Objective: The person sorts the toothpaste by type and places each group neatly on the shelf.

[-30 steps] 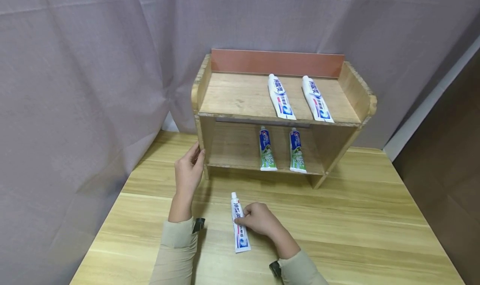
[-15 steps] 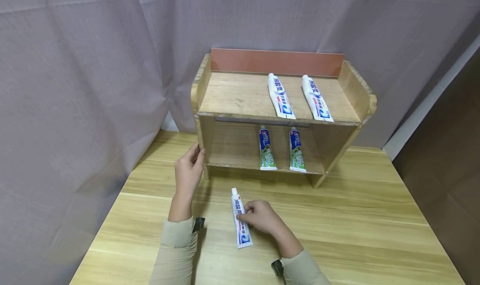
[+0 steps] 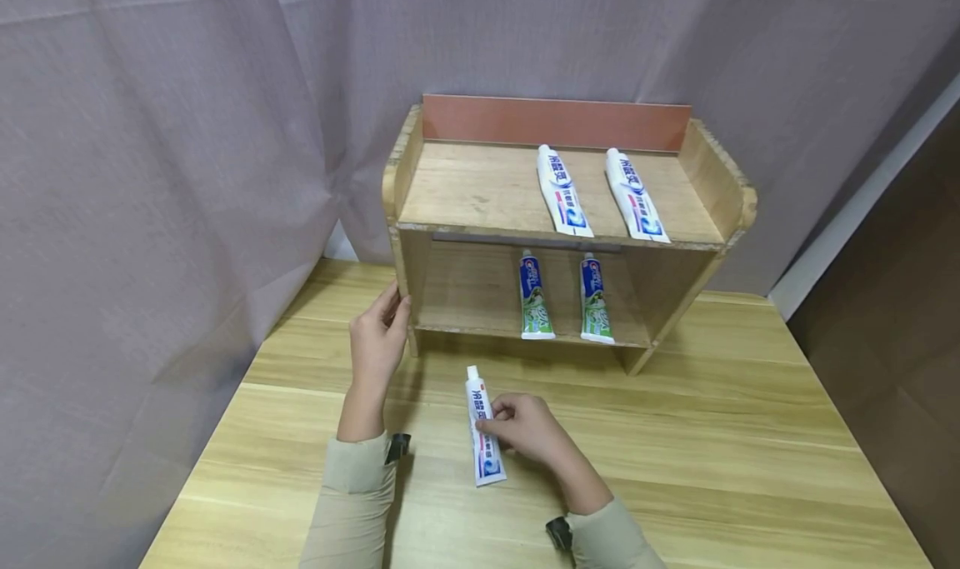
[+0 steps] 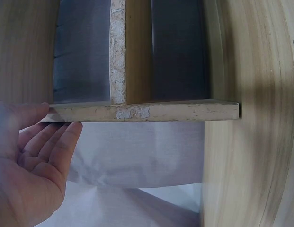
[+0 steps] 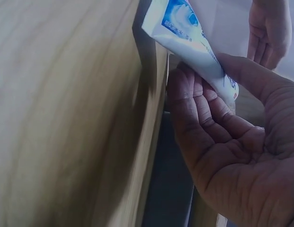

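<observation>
My right hand (image 3: 531,427) pinches a white toothpaste tube (image 3: 489,459) with blue lettering between thumb and fingers. Its cap points toward the shelf, and in the right wrist view the tube (image 5: 203,56) appears lifted off the tabletop. With thumb on one face and fingers on the other, my left hand (image 3: 377,344) grips the left side panel (image 4: 184,111) of a small two-tier wooden shelf (image 3: 465,194). Two similar white tubes, a left one (image 3: 562,194) and a right one (image 3: 637,198), lie on the upper tier.
On the lower tier lie two blue-and-green toothpaste tubes, one near the middle (image 3: 534,298) and one further right (image 3: 595,298). The shelf stands on a wood-grain table (image 3: 750,436). Behind it hangs a grey curtain (image 3: 187,136); a brown surface (image 3: 892,302) borders the right.
My right hand has carried the white tube a little forward, toward the shelf. The left hand keeps its hold on the side panel, and the tubes on the shelf stay put.
</observation>
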Motion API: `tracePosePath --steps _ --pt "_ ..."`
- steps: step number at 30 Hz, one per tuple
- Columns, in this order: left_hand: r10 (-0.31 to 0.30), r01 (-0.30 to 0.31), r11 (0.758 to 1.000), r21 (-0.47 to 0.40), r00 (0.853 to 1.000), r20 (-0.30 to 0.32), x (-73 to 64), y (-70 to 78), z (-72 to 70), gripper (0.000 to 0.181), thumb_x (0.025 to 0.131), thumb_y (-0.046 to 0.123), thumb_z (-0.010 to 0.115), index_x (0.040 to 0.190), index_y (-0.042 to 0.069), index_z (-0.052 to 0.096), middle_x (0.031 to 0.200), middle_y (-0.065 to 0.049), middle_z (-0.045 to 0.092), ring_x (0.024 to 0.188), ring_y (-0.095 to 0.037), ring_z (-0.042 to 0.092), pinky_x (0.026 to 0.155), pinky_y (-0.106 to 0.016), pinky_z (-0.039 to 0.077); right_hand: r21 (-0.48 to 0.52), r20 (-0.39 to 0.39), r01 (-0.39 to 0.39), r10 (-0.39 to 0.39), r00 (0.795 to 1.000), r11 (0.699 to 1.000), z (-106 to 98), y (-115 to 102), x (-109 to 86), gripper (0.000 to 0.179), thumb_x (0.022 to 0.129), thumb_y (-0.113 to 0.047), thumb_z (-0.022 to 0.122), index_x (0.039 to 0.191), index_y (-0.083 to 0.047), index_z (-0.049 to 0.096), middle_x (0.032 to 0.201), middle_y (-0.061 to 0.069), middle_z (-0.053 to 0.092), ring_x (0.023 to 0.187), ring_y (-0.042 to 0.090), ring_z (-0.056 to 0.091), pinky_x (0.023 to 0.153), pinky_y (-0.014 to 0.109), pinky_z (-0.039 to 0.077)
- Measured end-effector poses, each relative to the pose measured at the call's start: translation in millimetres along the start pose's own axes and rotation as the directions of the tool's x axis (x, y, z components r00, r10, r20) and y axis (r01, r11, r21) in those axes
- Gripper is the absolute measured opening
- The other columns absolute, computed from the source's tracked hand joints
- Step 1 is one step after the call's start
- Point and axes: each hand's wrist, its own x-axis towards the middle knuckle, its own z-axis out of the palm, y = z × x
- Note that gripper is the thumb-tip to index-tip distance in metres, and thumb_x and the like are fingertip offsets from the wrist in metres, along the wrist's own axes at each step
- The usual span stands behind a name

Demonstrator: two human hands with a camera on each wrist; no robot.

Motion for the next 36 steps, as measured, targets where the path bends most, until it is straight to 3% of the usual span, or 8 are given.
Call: tracePosePath --steps 10,21,36 --pt "-0.01 0.01 1.0 -0.004 1.0 -0.002 -0.6 -0.8 0.2 0.034 0.099 0.013 0.066 0.13 0.002 0.066 0.116 -0.019 0.07 0.1 -0.026 0.073 0.079 -0.021 0.061 -0.016 -0.04 0.021 -0.021 0.999 1.0 -4 -2 0.3 0.022 0.087 -0.022 0.079 0.091 -0.003 0.069 0.076 0.002 0.066 0.064 0.02 0.064 0.05 0.029 0.057" --pt "0.001 -0.001 1.0 -0.007 1.0 -0.005 -0.4 -0.2 0.7 0.034 0.098 0.014 0.067 0.13 0.002 0.066 0.116 -0.019 0.07 0.1 -0.027 0.073 0.079 -0.023 0.062 -0.045 -0.067 0.054 -0.057 0.996 0.998 -7 -5 1.8 0.022 0.087 -0.023 0.08 0.092 -0.003 0.071 0.079 0.001 0.068 0.069 0.012 0.063 0.059 0.024 0.058" --pt "-0.002 0.002 1.0 -0.003 1.0 0.004 -0.3 -1.1 0.6 0.034 0.098 0.012 0.066 0.13 0.002 0.065 0.117 -0.019 0.07 0.101 -0.027 0.073 0.08 -0.02 0.06 -0.067 -0.089 0.067 -0.073 0.993 0.996 -14 -12 2.0 0.023 0.087 -0.023 0.079 0.096 -0.004 0.071 0.084 0.0 0.069 0.075 0.014 0.064 0.067 0.027 0.061"
